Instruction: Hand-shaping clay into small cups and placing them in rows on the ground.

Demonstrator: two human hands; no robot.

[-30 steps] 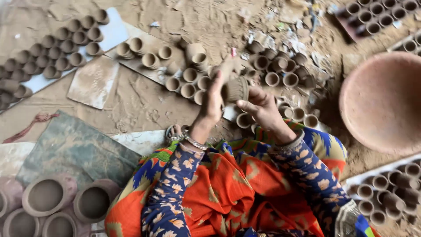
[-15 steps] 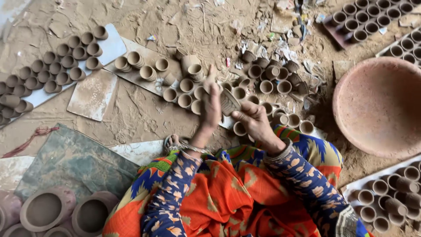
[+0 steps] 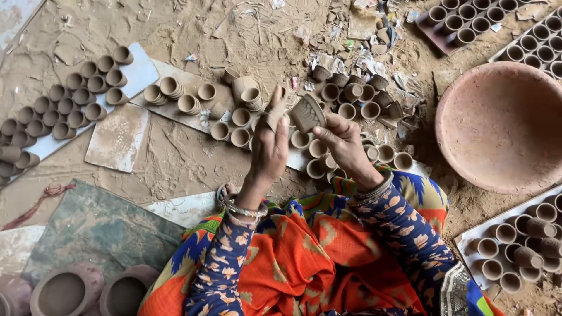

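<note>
The right hand [image 3: 342, 140] holds a small clay cup [image 3: 307, 113]. Its fingers curl around the cup's lower side and the thumb sits near the rim, so the hand is mostly closed on it. The cup is up in the air, above the other cups on the ground. It is tilted — the bottom points up and to the right, away from the person, and the mouth points down toward the right hand. Its long axis runs slanted, from lower left to upper right. Ridges show on its side.

The left hand [image 3: 269, 146] is just beside the cup, on its left. The fingers are almost straight and close together, pointing away from the person. The fingertips hold a small flat bit of clay [image 3: 270, 119]; I cannot tell if that bit touches the cup.

Under the hands, many little cups [image 3: 240, 117] stand mouth up on a pale board [image 3: 175, 108] on the sandy ground [image 3: 175, 158]. More cups fill a long board [image 3: 140, 70] near the left edge of the ground, and more sit on trays at the top right corner and lower right edge. A big round clay bowl [image 3: 503, 126] lies at the right — well apart from the hands. Two bigger pots [image 3: 61, 289] stand at the bottom left corner. The person wears an orange and blue cloth [image 3: 293, 257] and bangles [image 3: 243, 208] on the left wrist.
</note>
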